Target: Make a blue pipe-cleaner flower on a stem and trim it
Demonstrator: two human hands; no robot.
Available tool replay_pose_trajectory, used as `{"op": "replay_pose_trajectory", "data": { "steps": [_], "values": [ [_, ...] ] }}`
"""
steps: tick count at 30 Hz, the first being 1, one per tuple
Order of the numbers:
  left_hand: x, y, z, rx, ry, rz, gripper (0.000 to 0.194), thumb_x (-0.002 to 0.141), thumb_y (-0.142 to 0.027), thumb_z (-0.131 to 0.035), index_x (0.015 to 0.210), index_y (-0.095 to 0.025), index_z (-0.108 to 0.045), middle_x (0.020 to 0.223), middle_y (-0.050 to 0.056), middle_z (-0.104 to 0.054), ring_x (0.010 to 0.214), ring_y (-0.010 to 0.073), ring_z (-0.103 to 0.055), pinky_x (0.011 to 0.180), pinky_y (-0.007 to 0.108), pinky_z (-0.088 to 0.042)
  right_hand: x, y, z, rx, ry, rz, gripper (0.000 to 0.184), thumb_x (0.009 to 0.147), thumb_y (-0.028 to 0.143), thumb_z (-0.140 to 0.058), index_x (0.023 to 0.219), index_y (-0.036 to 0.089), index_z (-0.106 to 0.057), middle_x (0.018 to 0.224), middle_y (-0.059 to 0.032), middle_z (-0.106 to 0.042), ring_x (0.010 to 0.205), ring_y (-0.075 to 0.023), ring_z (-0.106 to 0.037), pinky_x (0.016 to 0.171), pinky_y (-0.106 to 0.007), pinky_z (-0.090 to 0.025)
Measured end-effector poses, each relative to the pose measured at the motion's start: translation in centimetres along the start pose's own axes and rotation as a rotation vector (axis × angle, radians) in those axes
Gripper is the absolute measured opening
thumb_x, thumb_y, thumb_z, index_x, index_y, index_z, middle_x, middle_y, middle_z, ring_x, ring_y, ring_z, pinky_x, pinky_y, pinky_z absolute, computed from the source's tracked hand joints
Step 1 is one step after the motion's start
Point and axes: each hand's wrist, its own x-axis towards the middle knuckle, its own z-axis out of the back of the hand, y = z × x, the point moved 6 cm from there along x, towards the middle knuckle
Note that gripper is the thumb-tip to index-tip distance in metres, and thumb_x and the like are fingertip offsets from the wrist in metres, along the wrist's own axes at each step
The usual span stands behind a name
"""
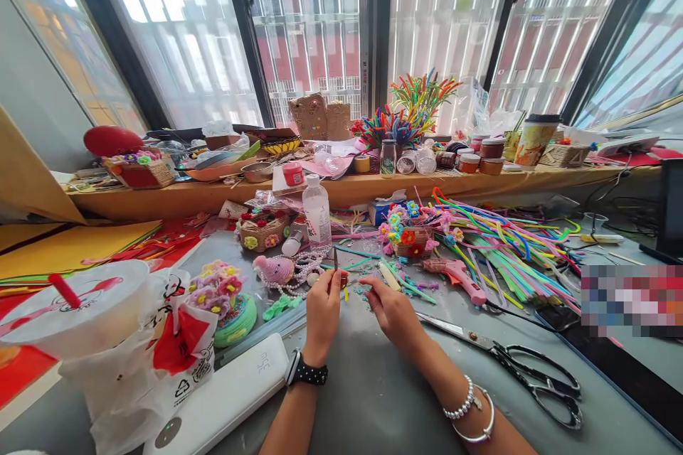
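In the middle of the desk my left hand [323, 309] is closed, thumb and fingers pinching a thin dark pointed tool [336, 258] that sticks up past the fingertips. A small reddish-brown bit [344, 276] and a short yellow piece [346, 293] show beside those fingertips; whether they belong to the tool I cannot tell. My right hand [392, 306] hovers just to the right, fingers partly bent and apart, with nothing visible in it. Behind the hands lie chenille stem scraps [408, 283], a pink crocheted figure [276, 269] and a string of pearl beads [305, 271].
Large scissors [494, 348] lie right of my right hand, near a pink glue gun [459, 279] and a chenille stem pile [512, 256]. A water bottle [316, 210] stands behind. On the left are a white power bank [229, 394] and a bagged drink cup [101, 327].
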Motion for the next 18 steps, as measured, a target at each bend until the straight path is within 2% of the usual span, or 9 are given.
{"op": "replay_pose_trajectory", "data": {
  "steps": [3, 5, 8, 11, 15, 16, 18],
  "values": [
    [-0.1, 0.1, 0.1, -0.027, 0.010, 0.017, 0.031, 0.079, -0.038, -0.035, 0.079, -0.017, -0.057, 0.077, 0.005, -0.063, 0.072, 0.0172, -0.061, 0.066, 0.028, -0.047, 0.1, -1.0, 0.9, 0.061, -0.131, -0.084, 0.027, 0.086, 0.020, -0.029, 0.105, 0.015, -0.047, 0.066, -0.0017, -0.058, 0.059, -0.0139, -0.053, 0.057, -0.021, -0.039],
    [-0.2, 0.3, -0.1, -0.023, 0.040, 0.042, 0.030, 0.078, -0.039, -0.037, 0.082, -0.017, -0.057, 0.073, 0.004, -0.064, 0.068, 0.0162, -0.062, 0.064, 0.026, -0.048, 0.1, -1.4, 1.6, 0.078, -0.215, -0.116, 0.027, 0.086, 0.019, -0.028, 0.103, 0.014, -0.047, 0.065, -0.0018, -0.057, 0.060, -0.0142, -0.053, 0.061, -0.023, -0.040],
    [-0.6, 0.7, -0.4, 0.036, 0.095, 0.075, 0.032, 0.078, -0.039, -0.037, 0.088, -0.016, -0.055, 0.065, 0.002, -0.064, 0.059, 0.0147, -0.062, 0.057, 0.024, -0.048, 0.0, -1.1, 2.5, 0.009, -0.338, -0.086, 0.025, 0.083, 0.017, -0.031, 0.100, 0.015, -0.050, 0.083, -0.0066, -0.059, 0.081, -0.0177, -0.052, 0.077, -0.030, -0.039],
    [-1.0, 1.0, -0.4, 0.114, 0.126, 0.085, 0.032, 0.077, -0.038, -0.038, 0.089, -0.014, -0.055, 0.057, 0.001, -0.063, 0.051, 0.0147, -0.060, 0.050, 0.024, -0.046, -0.2, -0.6, 3.0, -0.071, -0.410, -0.039, 0.026, 0.079, 0.014, -0.036, 0.100, 0.016, -0.051, 0.107, -0.0099, -0.052, 0.103, -0.0213, -0.043, 0.089, -0.039, -0.031],
    [-1.4, 1.1, -0.4, 0.263, 0.176, 0.072, 0.027, 0.075, -0.036, -0.042, 0.083, -0.017, -0.059, 0.051, -0.001, -0.060, 0.051, 0.0154, -0.058, 0.053, 0.025, -0.042, -0.1, -1.3, 3.6, 0.042, -0.449, -0.070, 0.027, 0.081, 0.013, -0.031, 0.103, 0.015, -0.047, 0.113, -0.0120, -0.046, 0.095, -0.0182, -0.050, 0.078, -0.033, -0.043],
    [-1.5, 1.2, -0.4, 0.308, 0.186, 0.071, 0.024, 0.074, -0.034, -0.044, 0.082, -0.018, -0.060, 0.052, 0.000, -0.061, 0.052, 0.0155, -0.058, 0.054, 0.024, -0.041, -0.1, -1.4, 3.9, 0.057, -0.471, -0.064, 0.027, 0.081, 0.012, -0.030, 0.102, 0.016, -0.047, 0.113, -0.0120, -0.045, 0.094, -0.0178, -0.051, 0.076, -0.032, -0.044],
    [-1.6, 1.2, -0.3, 0.401, 0.200, 0.073, 0.019, 0.072, -0.029, -0.048, 0.079, -0.018, -0.062, 0.058, 0.001, -0.062, 0.057, 0.0157, -0.057, 0.055, 0.024, -0.039, 0.0, -1.4, 4.8, 0.023, -0.542, -0.016, 0.023, 0.079, 0.013, -0.035, 0.097, 0.016, -0.049, 0.113, -0.0113, -0.044, 0.101, -0.0197, -0.046, 0.082, -0.036, -0.041]
  ]
}}
